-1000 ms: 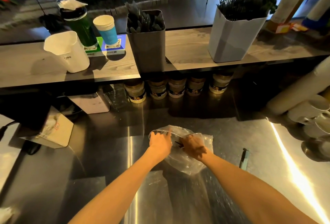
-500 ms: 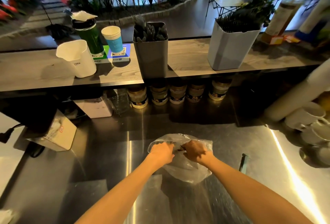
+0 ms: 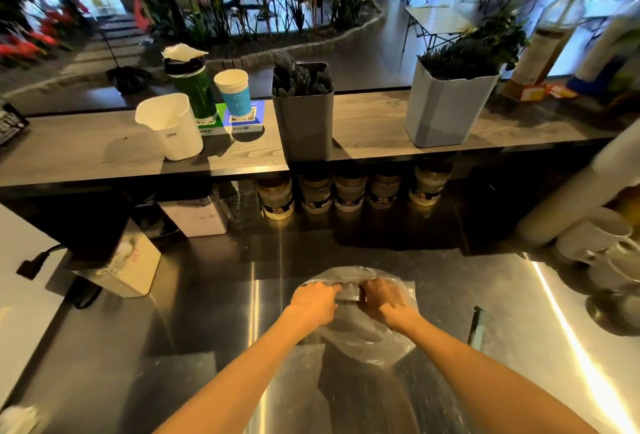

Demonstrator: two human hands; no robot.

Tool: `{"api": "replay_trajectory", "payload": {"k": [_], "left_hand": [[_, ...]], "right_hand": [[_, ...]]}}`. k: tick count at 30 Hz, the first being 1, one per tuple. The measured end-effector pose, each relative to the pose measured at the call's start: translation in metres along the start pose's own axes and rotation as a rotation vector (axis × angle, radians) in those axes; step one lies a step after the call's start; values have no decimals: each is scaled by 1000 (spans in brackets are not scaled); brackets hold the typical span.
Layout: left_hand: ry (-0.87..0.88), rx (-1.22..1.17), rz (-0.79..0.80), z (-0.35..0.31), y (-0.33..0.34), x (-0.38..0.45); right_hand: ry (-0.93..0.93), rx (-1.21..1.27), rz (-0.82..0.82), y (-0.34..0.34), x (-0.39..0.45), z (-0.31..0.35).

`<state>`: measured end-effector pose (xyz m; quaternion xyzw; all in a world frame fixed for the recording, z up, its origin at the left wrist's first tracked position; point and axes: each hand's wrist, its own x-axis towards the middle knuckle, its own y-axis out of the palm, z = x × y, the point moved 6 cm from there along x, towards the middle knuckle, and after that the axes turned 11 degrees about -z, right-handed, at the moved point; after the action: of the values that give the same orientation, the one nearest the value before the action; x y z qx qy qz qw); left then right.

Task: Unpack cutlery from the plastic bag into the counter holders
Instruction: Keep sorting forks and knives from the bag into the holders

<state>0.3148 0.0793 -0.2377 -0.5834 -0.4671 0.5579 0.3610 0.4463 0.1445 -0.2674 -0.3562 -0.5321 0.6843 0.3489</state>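
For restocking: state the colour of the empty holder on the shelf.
White holder, clearest in the head view.

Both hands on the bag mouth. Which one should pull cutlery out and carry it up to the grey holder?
Probably the right hand: its fingers curl into the plastic bag opening, while the left hand grips the rim and can steady it. The dark grey holder stands about equally far from both.

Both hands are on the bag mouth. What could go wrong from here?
1. Both hands, left and right, grip the thin plastic bag; pulling hard could tear it and scatter cutlery over the steel counter.
2. The grey holder on the raised shelf already looks full, so added pieces may topple out.
3. Reaching up there might knock the blue paper cup.
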Motion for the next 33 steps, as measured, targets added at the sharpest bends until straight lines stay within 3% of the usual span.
{"api": "replay_trajectory", "payload": {"k": [7,17,20,24,27,30,33], "left_hand": [[-68,442,82,13,-8,-6],[-146,526,102,13,-25,-13],[-165,440,74,10,-26,-17],[-125,1,28,9,-25,-12],[-99,-187,-20,4,-28,-14],[-106,-218,-165,5,-35,-20],[-117,-195,-156,9,-35,-24]], "right_hand": [[57,137,56,-28,-18,-14],[-47,38,105,-42,-49,10],[-138,-23,47,-47,-59,23],[-142,-71,-13,-57,-71,30],[-106,-48,-44,-65,-76,29],[-85,-22,-83,-71,-79,26],[-75,-23,-100,-72,-83,20]]}}
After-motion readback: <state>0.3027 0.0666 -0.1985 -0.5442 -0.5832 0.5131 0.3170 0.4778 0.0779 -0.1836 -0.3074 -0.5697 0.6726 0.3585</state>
